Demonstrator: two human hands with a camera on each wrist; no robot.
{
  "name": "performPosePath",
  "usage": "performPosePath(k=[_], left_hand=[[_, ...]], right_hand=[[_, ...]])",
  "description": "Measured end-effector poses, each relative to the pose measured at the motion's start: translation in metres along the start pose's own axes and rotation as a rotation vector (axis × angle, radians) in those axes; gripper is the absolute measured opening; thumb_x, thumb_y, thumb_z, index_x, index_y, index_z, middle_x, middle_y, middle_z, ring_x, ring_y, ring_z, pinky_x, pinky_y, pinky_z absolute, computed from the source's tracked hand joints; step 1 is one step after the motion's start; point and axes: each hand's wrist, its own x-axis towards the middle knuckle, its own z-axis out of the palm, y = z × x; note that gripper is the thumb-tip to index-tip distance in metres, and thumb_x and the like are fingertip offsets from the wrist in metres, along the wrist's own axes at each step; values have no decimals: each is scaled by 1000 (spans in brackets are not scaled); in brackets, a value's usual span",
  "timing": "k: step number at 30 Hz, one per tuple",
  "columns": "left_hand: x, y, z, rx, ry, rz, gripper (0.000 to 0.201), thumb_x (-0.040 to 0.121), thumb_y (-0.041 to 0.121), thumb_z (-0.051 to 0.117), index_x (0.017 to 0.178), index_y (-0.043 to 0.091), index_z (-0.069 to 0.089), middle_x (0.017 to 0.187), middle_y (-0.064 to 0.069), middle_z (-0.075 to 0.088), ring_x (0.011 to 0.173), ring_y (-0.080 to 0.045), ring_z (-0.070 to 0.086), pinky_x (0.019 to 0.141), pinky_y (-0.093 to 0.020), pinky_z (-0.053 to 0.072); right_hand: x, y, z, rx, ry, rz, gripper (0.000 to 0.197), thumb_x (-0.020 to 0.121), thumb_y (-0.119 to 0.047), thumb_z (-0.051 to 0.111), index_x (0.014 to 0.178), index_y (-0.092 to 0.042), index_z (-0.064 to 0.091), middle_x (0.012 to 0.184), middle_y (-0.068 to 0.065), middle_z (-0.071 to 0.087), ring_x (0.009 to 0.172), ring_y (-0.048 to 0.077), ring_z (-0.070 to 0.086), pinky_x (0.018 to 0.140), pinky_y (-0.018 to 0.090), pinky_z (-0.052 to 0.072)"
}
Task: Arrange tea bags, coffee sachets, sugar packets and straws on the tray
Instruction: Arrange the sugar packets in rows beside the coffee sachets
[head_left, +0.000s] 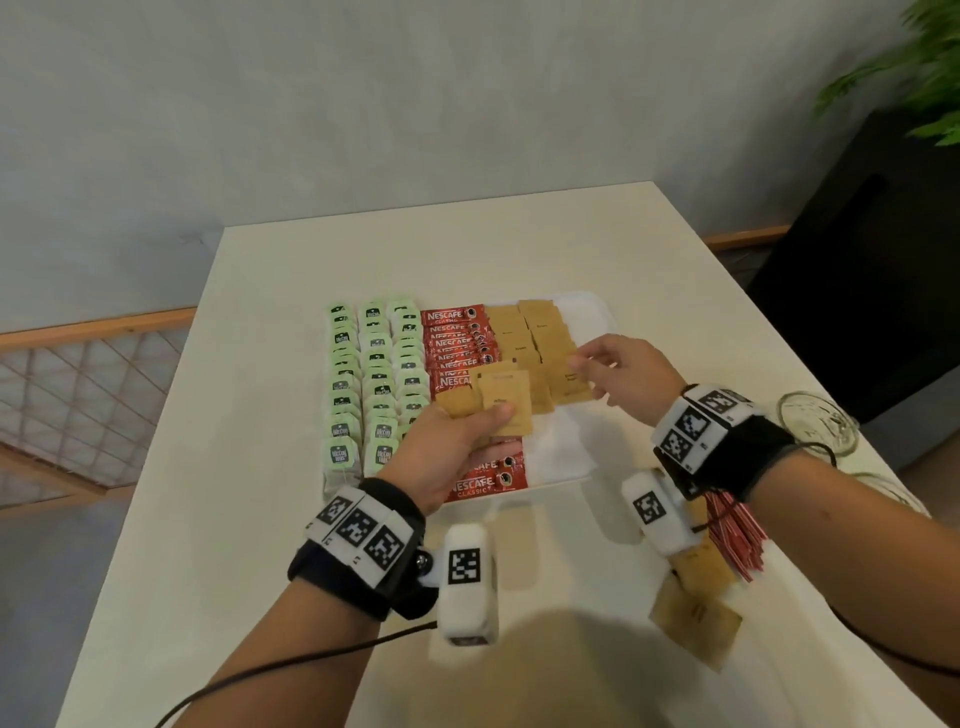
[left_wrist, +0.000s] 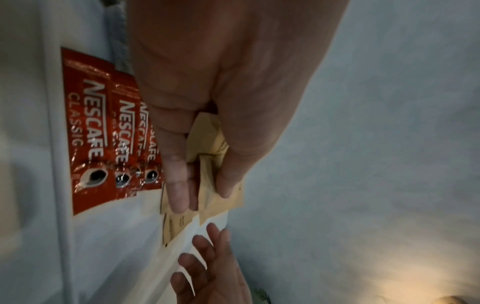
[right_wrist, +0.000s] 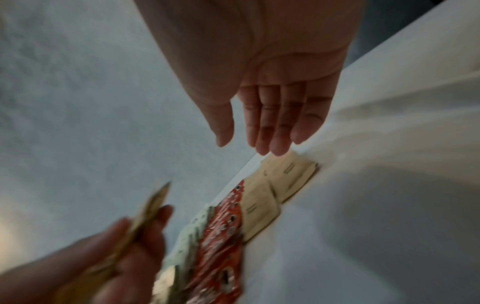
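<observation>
Several sugar packets in left hand.

glossy foil coffee sachets, matt paper sugar packets

Tea bags: pale green, dark label patches.
Coffee sachets: red, white lettering, black cup motif.
Sugar packets: plain tan-brown.
Straws: red wrappers.
Tray: white.
Table: cream.
Wrist bands: black, black-and-white square markers.
</observation>
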Motion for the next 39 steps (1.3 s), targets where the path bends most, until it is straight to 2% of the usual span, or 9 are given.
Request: performPosePath(k=[5,12,16,19,23,27,31,34,39], left_hand=[[-5,-4,19,78,-21,35,27,91,5,65,118,12,65,114,-8,72,105,-24,69,84,-35,59],[-17,1,39,44,70,-39,30,99,32,56,124,16,61,111,-11,73,96,-27,73,75,-40,62],[-24,1,38,90,132,7,19,100,23,54,115,14,63,99,-8,75,85,-26,74,72,-39,62],[-31,2,39,153,112,21,13,98,15,57,108,16,65,102,-7,74,89,-24,73,73,-41,62],[-42,0,43,201,2,-12,17,95,20,61,111,18,68,105,-6,74,92,-24,72,70,-40,61],[-46,-7,46,187,-96,2,34,91,18,69,124,14,63,112,-6,73,98,-25,72,72,-37,61],[-44,-14,50,124,-8,72,34,90,5,67,124,9,63,114,-9,72,100,-27,71,73,-36,61],[-43,-15,51,68,74,120,26,92,6,65,118,10,66,110,-8,74,96,-25,72,72,-34,61],[-42,-13,41,96,107,124,17,94,12,64,110,14,67,109,-9,73,95,-26,72,70,-35,61]], right_hand=[[-36,-14,7,180,-159,-45,23,86,-40,69,84,-17,71,79,-4,70,67,8,62,61,22,50],[-56,-16,4,274,-127,-40,18,87,-21,70,85,-4,65,73,0,66,62,9,60,62,25,49],[-66,-21,0,292,-144,-58,15,96,-19,58,85,-10,57,87,9,68,73,16,62,59,27,53],[-72,-23,-4,244,-136,-77,17,99,-23,52,94,-7,53,77,7,65,57,17,58,48,26,46],[-75,-25,-12,55,-138,-197,11,93,-26,63,89,-16,62,64,1,55,44,2,42,45,14,34],[-78,-34,-19,9,-134,-265,8,86,-26,72,86,-18,70,66,-6,56,49,0,47,48,9,35],[-83,-32,-15,124,-69,-168,17,83,-34,74,92,-21,69,66,-8,55,49,12,48,45,25,41],[-89,-27,-13,177,-86,-85,35,79,-37,77,96,-9,66,71,-4,62,54,12,53,45,25,43],[-93,-29,-18,245,-157,-70,13,88,-17,69,90,-6,63,68,1,64,53,12,53,48,22,45]])
